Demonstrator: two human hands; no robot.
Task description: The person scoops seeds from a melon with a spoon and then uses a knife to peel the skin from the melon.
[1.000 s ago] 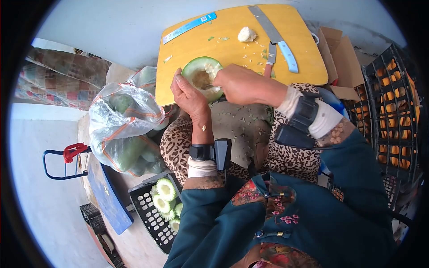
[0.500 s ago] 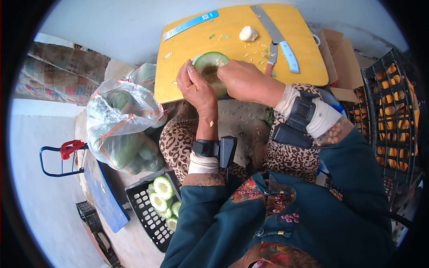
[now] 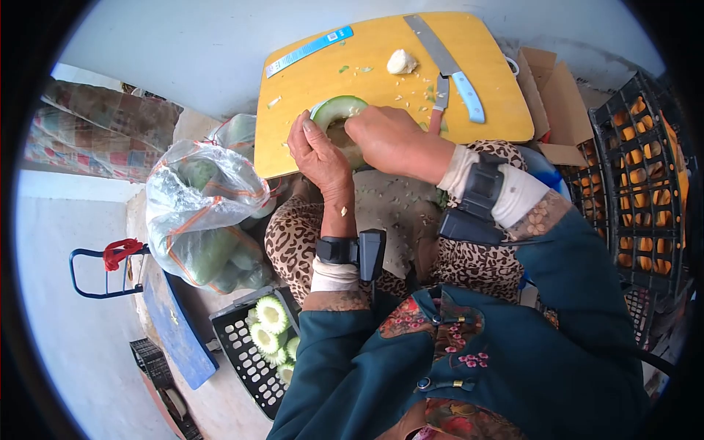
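Observation:
A hollow piece of green-skinned gourd is at the near edge of the yellow board. My left hand is wrapped round its left side. Curled into a fist, my right hand is at the right side of the hollow; whatever it may grip is hidden. Beyond lie a white lump of pulp and scattered seeds. To the right are a large knife with a pale blue handle and a small knife with a reddish handle. A blue-and-white packet strip lies at the back left.
Left of my knees stands a clear plastic bag of green gourds. Below it, a black crate holds several cut gourd rings. A cardboard box and black crates with orange-yellow pieces stand at the right. A blue-framed trolley leans at the left.
The view has shifted slightly. The gourd piece looks tilted a little differently, and my right hand has moved slightly left and down with it. My left hand keeps its hold.

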